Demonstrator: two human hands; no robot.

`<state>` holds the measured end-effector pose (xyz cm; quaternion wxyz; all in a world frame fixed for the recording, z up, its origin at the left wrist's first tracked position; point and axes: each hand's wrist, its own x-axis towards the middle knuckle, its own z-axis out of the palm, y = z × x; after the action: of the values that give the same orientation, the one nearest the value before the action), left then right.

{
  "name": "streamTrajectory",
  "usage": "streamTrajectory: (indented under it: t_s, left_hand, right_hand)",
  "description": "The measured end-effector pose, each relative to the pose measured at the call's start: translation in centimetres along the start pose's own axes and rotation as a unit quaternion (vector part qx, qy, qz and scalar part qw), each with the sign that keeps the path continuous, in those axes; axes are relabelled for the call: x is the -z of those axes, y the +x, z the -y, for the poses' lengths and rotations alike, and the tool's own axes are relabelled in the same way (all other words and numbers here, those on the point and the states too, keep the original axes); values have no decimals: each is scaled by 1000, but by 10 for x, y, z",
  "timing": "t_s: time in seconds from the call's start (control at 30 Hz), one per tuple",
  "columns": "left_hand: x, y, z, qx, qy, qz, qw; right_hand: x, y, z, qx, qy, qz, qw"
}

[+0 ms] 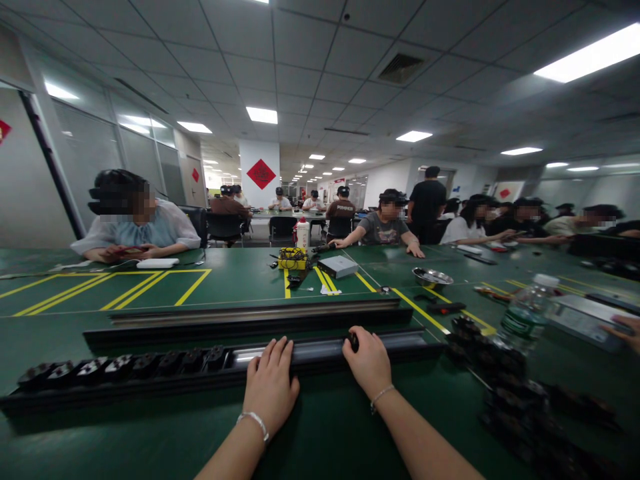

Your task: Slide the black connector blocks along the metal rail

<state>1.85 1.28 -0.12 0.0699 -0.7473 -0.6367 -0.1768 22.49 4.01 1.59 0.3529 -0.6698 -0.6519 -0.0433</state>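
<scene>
Outstretched, fingers laid along its edge, the left hand [271, 387] rests on a long black channel rail [320, 367] without closing around it; the right hand [369, 363] pinches a small black part [354, 342] between thumb and fingers, above the rail's pale-floored stretch. From where I stand, the rail lies lengthwise on a green tabletop [350, 433], its left half filled by a row of black modules [120, 365].

At far left, frosted partitions [87, 153] line the room, and a person in a pale blue top [160, 227] sits behind yellow tape rectangles [193, 288]. Mid-table, a second black rail [250, 325] lies just beyond the first, with a grey box [337, 267] farther back; a red diamond [261, 174] hangs on a white pillar [260, 151] under lit ceiling panels [262, 115]. Rightward come a metal bowl [434, 284], a heap of black pieces [520, 407], a green-labelled water bottle [525, 321] and more seated people [473, 223].
</scene>
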Motion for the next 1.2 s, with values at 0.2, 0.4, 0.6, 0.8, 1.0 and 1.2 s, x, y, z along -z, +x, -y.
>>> streamTrajectory:
  t_s: [0.2, 0.4, 0.6, 0.8, 1.0, 1.2]
  left_hand:
    - [1, 0, -1, 3, -2, 4, 1000]
    - [-1, 0, 0, 0, -3, -1, 1000]
    - [-1, 0, 0, 1, 4, 1, 1000]
    - [-3, 0, 1, 1, -2, -3, 1000]
    - [-2, 0, 1, 2, -3, 1, 1000]
    - [-3, 0, 1, 1, -3, 1, 1000]
  right_hand:
    - [1, 0, 0, -8, -6, 4, 1000]
    - [-2, 1, -2, -8, -13, -2, 1000]
    - [-2, 0, -1, -8, -10, -7, 1000]
    - [-2, 0, -1, -20, -3, 5, 1000]
    - [-2, 0, -1, -20, -5, 6, 1000]
    - [-2, 1, -5, -3, -17, -4, 1000]
